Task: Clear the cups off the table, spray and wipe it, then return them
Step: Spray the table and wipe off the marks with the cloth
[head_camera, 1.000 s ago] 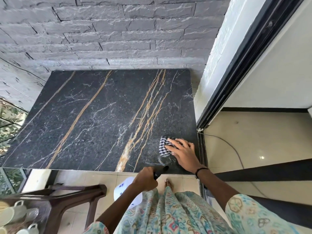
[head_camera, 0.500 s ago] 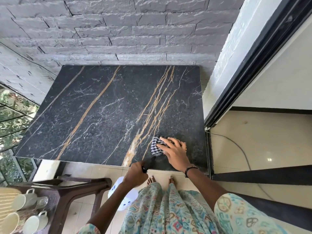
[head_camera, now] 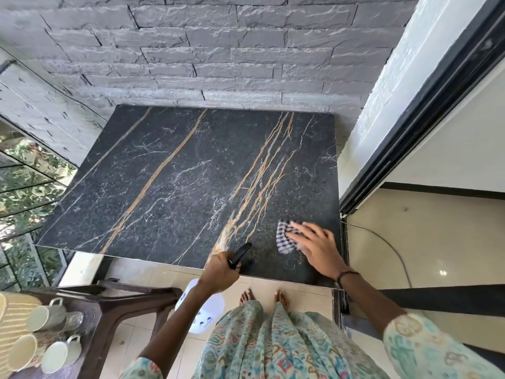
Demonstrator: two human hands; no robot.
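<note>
Wiping is the step in hand. My right hand (head_camera: 314, 246) lies flat, fingers straight, pressing the checked cloth (head_camera: 284, 236) onto the table (head_camera: 169, 187) near its front right corner; both hand and cloth are blurred. My left hand (head_camera: 218, 272) is curled round the spray bottle (head_camera: 203, 310), gripping its black trigger head at the table's near edge, with the white body hanging below the tabletop, in front of my feet.

Status of steps, as I judge them:
- Clearing: done. No cup stands on the dark marble top.
- The cups (head_camera: 46, 335) sit on the brown side table (head_camera: 123, 299) at lower left, well apart from the marble top. At least three pale handled cups are visible; some lie tilted toward the camera.
- Spraying: cannot be confirmed. No wet film or droplets are distinguishable on the speckled stone.
- Wiping: in progress, with the cloth only at the right end of the top.
- Returning the cups: not yet done.
</note>
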